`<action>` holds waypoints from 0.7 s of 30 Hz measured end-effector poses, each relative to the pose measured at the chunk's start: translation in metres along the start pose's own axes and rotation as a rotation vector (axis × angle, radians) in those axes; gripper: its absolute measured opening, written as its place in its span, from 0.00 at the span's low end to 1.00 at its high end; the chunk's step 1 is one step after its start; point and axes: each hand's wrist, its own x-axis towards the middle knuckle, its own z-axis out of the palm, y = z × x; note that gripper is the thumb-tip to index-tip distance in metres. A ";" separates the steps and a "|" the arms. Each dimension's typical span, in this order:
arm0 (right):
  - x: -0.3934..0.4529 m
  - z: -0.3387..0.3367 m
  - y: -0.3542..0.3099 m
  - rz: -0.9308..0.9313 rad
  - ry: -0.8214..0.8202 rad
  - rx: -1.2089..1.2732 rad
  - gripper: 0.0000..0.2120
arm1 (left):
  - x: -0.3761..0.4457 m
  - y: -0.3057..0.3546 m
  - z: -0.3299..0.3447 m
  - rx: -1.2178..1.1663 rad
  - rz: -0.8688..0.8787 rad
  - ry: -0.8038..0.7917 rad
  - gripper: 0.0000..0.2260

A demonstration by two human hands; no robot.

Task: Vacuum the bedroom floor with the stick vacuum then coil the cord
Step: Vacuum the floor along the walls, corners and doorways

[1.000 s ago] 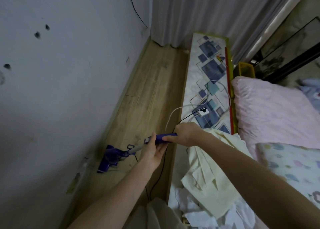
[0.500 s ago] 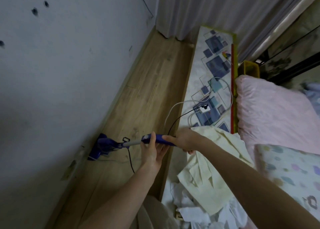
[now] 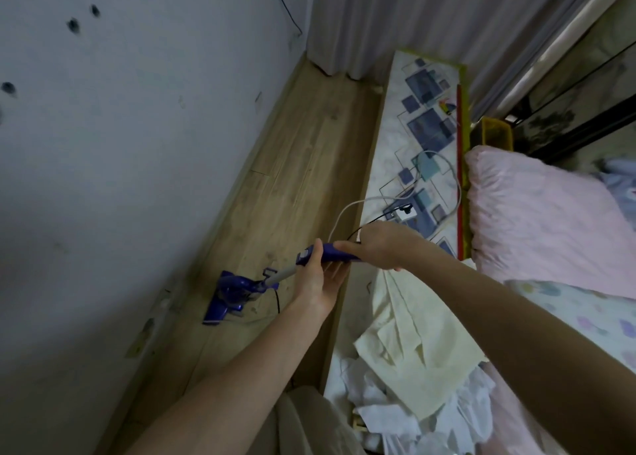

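A purple stick vacuum (image 3: 241,291) stands with its head on the wooden floor (image 3: 303,179) close to the wall. Its grey tube rises to a purple handle (image 3: 327,252). My right hand (image 3: 382,244) grips the rear of the handle. My left hand (image 3: 318,279) cups the handle from below, thumb up along its side. The vacuum's black cord (image 3: 364,225) runs from the handle to a white plug block (image 3: 406,215) on the patterned ledge. Another stretch of black cord hangs by the vacuum body.
A white wall (image 3: 120,162) bounds the narrow floor strip on the left, a patterned ledge (image 3: 420,137) and bed with a pink quilt (image 3: 537,213) on the right. A white cable (image 3: 447,179) loops on the ledge. Cream cloths (image 3: 413,344) are heaped near me. Curtains (image 3: 413,17) close the far end.
The vacuum head slid toward the wall and then back out a little along the floor. Both hands stayed on the handle.
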 end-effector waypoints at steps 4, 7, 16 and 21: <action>-0.006 0.010 0.004 0.024 0.008 0.026 0.31 | -0.001 -0.011 -0.003 0.010 0.019 0.010 0.21; -0.003 0.018 -0.001 0.024 -0.009 0.056 0.32 | 0.001 -0.010 -0.011 0.009 0.055 0.031 0.21; 0.021 0.030 -0.038 -0.008 0.067 0.051 0.30 | 0.000 0.027 -0.035 -0.005 0.087 0.081 0.22; 0.009 0.025 -0.037 0.024 0.090 0.035 0.31 | -0.005 0.028 -0.029 0.021 0.069 0.072 0.21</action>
